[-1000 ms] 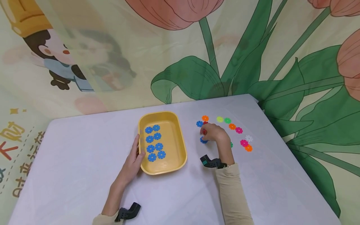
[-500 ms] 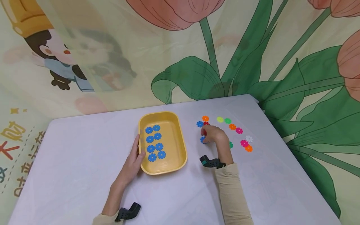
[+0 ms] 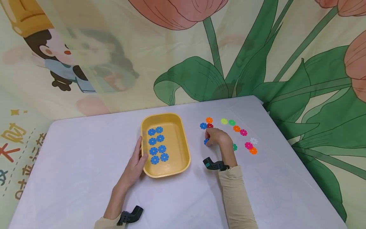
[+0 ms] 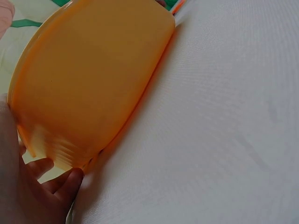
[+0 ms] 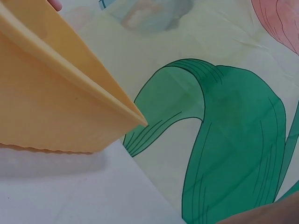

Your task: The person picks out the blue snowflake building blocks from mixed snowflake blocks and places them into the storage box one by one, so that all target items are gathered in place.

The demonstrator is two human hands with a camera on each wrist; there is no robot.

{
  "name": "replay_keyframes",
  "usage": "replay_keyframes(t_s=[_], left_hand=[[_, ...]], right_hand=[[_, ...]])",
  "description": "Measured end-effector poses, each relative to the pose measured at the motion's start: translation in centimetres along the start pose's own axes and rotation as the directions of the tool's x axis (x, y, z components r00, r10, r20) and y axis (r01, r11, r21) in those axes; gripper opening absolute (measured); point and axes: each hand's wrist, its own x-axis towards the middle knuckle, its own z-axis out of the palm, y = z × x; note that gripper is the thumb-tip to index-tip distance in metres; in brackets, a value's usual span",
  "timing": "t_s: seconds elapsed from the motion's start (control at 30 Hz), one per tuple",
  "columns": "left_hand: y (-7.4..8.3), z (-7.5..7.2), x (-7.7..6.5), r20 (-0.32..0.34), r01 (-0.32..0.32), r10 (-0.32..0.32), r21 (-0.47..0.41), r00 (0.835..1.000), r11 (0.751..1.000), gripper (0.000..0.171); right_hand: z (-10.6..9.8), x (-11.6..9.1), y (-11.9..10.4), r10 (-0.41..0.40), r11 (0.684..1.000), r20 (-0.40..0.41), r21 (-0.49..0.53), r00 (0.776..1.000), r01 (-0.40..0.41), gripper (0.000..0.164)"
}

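My left hand (image 3: 133,165) grips the left side of a yellow tray (image 3: 177,143), the thumb over its rim. In the left wrist view, the fingers (image 4: 70,184) hold the tray's outer wall. Several blue flower-shaped plastic discs (image 3: 153,150) lie in paired rows in the tray's left half. My right hand (image 3: 219,136) is on the table right of the tray, thumb and fingers bent together at a blue disc (image 3: 206,142), partly hidden by them. Just beyond its fingers lie a red disc (image 3: 210,126), another blue disc (image 3: 203,126) and an orange one (image 3: 209,120).
More loose discs lie to the right: yellow (image 3: 224,121), green (image 3: 232,122), pink (image 3: 243,132), white (image 3: 253,140) and others. A green disc (image 3: 235,147) is partly behind the right wrist. The white-covered table (image 3: 85,159) meets a printed backdrop (image 3: 183,76).
The right hand's fingertips have closed together at the blue disc, of which less now shows. A red patch seen between the fingers is now covered. Left hand and tray have stayed put.
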Motion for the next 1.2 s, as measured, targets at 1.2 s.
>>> replay_keyframes(t_s=[1.2], left_hand=[[-0.2, 0.1, 0.0, -0.006, -0.012, 0.012, -0.014, 1.0, 1.0, 0.068]], right_hand=[[-0.3, -1.7, -4.4, -0.571, 0.377, -0.421, 0.628, 0.705, 0.681, 0.034]])
